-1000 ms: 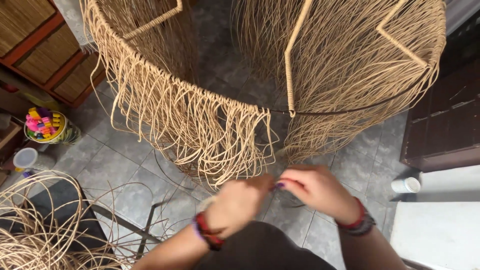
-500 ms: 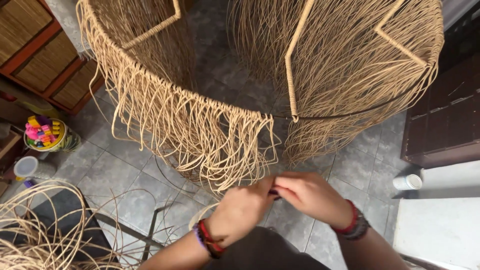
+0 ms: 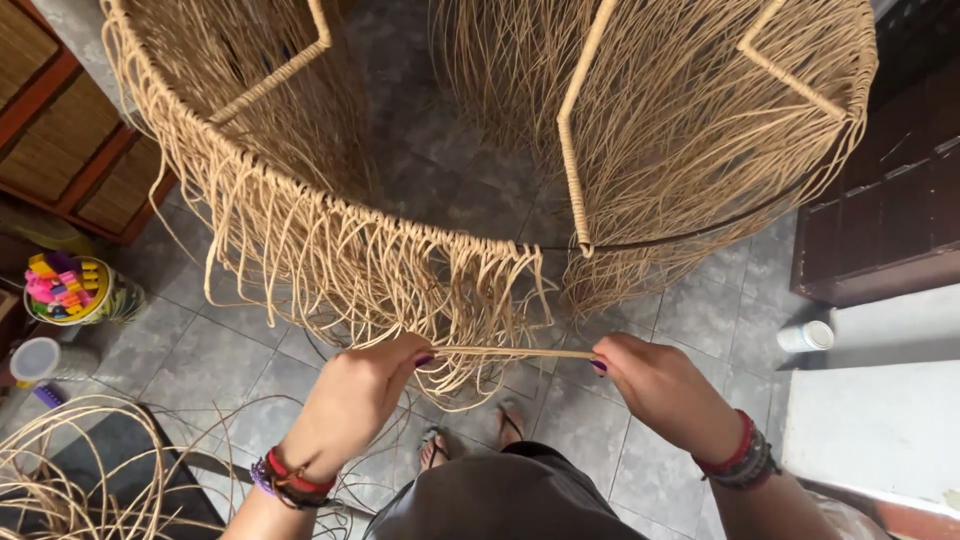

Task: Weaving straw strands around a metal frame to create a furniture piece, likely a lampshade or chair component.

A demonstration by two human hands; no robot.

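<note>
A large round frame wound with tan rattan strands stands in front of me, its wrapped rim trailing many loose ends. My left hand pinches one end of a thin rattan strand. My right hand pinches the other end. The strand is stretched level between them, just below the hanging fringe. Both wrists wear bead and cord bracelets. My sandalled feet show on the floor below.
Grey floor tiles run under the frame. A heap of loose rattan coils lies at lower left. A basket of coloured blocks and a wooden cabinet are at left. A dark wooden cabinet and a small white can are at right.
My hands have drawn apart from a close huddle, pulling the strand out straight between them.
</note>
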